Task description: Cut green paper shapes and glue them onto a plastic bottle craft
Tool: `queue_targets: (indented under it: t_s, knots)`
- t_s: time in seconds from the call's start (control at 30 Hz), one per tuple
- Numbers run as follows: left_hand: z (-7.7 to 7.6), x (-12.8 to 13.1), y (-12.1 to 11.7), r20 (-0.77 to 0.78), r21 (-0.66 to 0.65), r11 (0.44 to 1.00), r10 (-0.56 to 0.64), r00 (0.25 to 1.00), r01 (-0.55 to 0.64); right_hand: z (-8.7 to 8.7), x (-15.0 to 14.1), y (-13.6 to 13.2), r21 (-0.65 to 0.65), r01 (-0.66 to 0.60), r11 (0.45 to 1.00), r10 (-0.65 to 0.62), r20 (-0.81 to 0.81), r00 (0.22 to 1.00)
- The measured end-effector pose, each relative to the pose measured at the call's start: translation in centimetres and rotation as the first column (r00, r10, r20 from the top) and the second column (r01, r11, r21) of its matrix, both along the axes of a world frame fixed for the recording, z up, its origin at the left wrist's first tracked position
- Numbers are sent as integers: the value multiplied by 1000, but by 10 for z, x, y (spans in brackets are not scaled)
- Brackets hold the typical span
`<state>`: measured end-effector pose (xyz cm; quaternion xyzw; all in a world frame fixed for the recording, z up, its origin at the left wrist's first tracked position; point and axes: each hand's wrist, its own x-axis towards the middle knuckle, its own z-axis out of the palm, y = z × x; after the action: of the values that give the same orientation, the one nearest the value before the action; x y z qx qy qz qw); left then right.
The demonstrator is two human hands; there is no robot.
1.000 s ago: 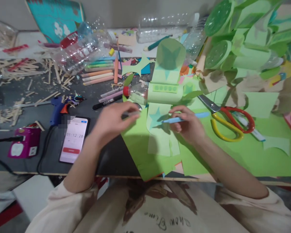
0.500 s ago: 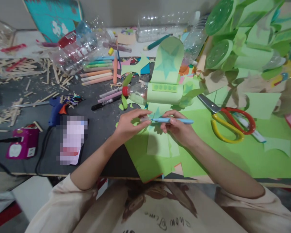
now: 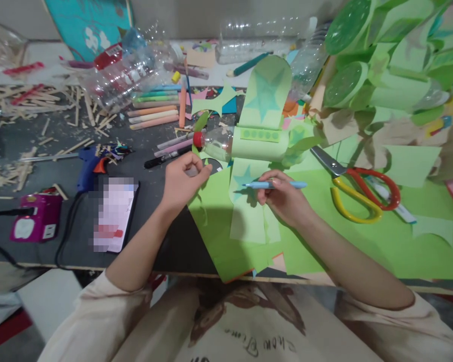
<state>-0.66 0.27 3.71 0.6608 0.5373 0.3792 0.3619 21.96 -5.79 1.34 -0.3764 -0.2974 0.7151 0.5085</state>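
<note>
My right hand [image 3: 283,196] grips a light blue marker [image 3: 294,184], its tip pointing left over a blue-green star [image 3: 244,181] on a pale green paper strip [image 3: 247,223]. My left hand [image 3: 181,183] is left of the strip, fingers curled and thumb apart from the index finger, with nothing visible between them. Below its thumb is a thin, blurred pale green scrap [image 3: 205,211]. Just beyond the hands lies a clear plastic bottle [image 3: 217,143] with a red cap, wrapped in pale green paper. Another star-marked flap [image 3: 266,93] extends from its far side.
Red-and-yellow-handled scissors [image 3: 362,193] lie to the right on green paper [image 3: 317,241]. On the left are a blue glue gun [image 3: 86,168], a phone [image 3: 115,216] and a purple box [image 3: 35,216]. Markers [image 3: 154,113], plastic bottles [image 3: 264,42] and green paper-covered bottles [image 3: 396,80] stand behind.
My left hand has moved left, away from the marker tip and the star. My right hand still holds the marker near the same spot; the star now shows more fully.
</note>
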Motion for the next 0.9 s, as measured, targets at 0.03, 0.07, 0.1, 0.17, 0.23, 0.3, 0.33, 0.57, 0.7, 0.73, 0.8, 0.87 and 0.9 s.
queue_targets:
  t_s: [0.03, 0.07, 0.1, 0.17, 0.23, 0.3, 0.33, 0.57, 0.7, 0.73, 0.8, 0.87, 0.9]
  knots:
    - [-1, -1, 2, -37, -35, 999, -6, 999, 4, 0, 0, 0, -3, 0, 1000, 0, -1, 1000]
    - [-1, -3, 3, -73, -67, 998, -24, 997, 19, -1, 0, 0, -5, 0, 1000, 0, -1, 1000]
    - [-1, -3, 3, -107, -91, 995, -49, 993, 39, -1, 1, 0, -8, 1, 1000, -1, -1, 1000]
    - [-1, -4, 2, -146, -108, 991, -88, 985, 72, -1, 1, 0, -9, 0, 1000, 0, 8, 1000]
    - [-1, -3, -2, -129, -112, 988, -117, 985, 102, 0, 1, 0, -5, -7, 1000, 7, 18, 1000]
    - [-1, 1, -8, -59, -138, 978, -165, 985, 155, 1, 1, 1, 4, -20, 1000, 20, 25, 999]
    - [-1, 3, -12, -12, -164, 967, -197, 980, 192, 1, 1, 0, 8, -30, 1000, 30, 31, 999]
    - [-10, 21, -23, 332, -237, 874, -337, 881, 424, 4, -1, -2, -48, -36, 998, 39, 57, 998]
    - [-9, 23, -22, 350, -259, 866, -329, 877, 428, 4, -1, -2, -55, -17, 998, 20, 55, 998]
    - [-9, 23, -22, 339, -257, 870, -327, 882, 421, 4, -1, -2, -44, -20, 999, 22, 46, 999]
    - [-8, 22, -23, 306, -245, 873, -343, 888, 421, 3, -1, -2, -10, -46, 999, 47, 25, 999]
    - [-8, 22, -24, 269, -224, 870, -377, 886, 438, 3, -2, -3, 22, -85, 996, 84, 11, 996]
    - [-9, 22, -25, 257, -213, 868, -393, 883, 448, 3, -2, -4, 33, -100, 994, 100, 3, 995]
